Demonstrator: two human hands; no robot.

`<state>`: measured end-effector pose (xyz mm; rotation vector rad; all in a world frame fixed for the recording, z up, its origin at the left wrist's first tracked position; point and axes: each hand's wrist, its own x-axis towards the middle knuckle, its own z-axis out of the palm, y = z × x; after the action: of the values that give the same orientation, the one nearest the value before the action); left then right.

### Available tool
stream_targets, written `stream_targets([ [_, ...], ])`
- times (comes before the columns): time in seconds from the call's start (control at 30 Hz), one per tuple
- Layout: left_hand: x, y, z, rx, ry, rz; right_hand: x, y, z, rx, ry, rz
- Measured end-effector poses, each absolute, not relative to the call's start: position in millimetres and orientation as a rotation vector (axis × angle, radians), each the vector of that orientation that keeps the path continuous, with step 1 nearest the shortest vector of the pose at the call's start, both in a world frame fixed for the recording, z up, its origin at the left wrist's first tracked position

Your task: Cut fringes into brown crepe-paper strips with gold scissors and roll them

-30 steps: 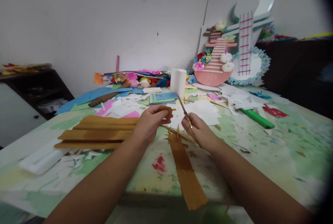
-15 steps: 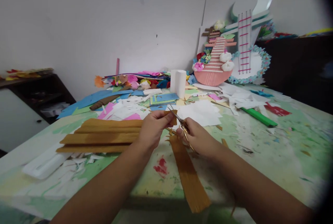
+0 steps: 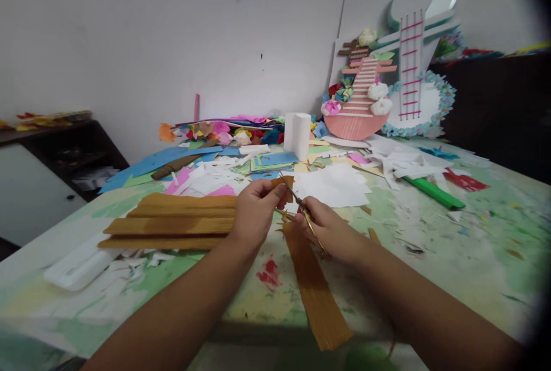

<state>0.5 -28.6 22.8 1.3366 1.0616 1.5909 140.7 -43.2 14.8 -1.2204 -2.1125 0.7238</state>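
My left hand (image 3: 257, 210) pinches a small folded piece of brown crepe paper (image 3: 287, 192) near the middle of the table. In my right hand (image 3: 325, 223) are gold-handled scissors (image 3: 298, 201), their blades at the piece's edge and close to my left fingertips. Just below lies a long strip of brown crepe paper (image 3: 316, 285), its near end hanging over the table edge. Small brown scraps lie at the strip's far end. Left of my left hand rests a larger pleated sheet of brown crepe paper (image 3: 172, 224).
White paper sheets (image 3: 333, 184) and a white paper roll (image 3: 297, 136) are behind my hands. A green roll (image 3: 434, 192) lies to the right. Paper-flowered pink (image 3: 357, 125) and white (image 3: 413, 108) instrument-shaped crafts lean at the back right. A white box-like object (image 3: 80, 267) sits at left.
My right hand has brought the scissors up to the small brown piece, where the blades opened and then drew closer together. My left hand has turned the piece slightly rightward.
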Motion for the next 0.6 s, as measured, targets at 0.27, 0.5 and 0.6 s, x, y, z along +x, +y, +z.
stream_targets([
  [0.27, 1.8, -29.4, 22.8, 1.35, 1.009, 1.484, 141.9, -39.5, 9.4, -1.223, -2.094, 0.715],
  [0.5, 0.7, -30.7, 29.6, 1.393, 1.09, 1.384, 144.0, -38.2, 10.5, -1.264, -2.092, 0.669],
  [0.6, 0.5, -31.3, 32.1, 1.416, 1.093, 1.368, 145.5, -36.4, 10.7, -1.323, -2.123, 0.571],
])
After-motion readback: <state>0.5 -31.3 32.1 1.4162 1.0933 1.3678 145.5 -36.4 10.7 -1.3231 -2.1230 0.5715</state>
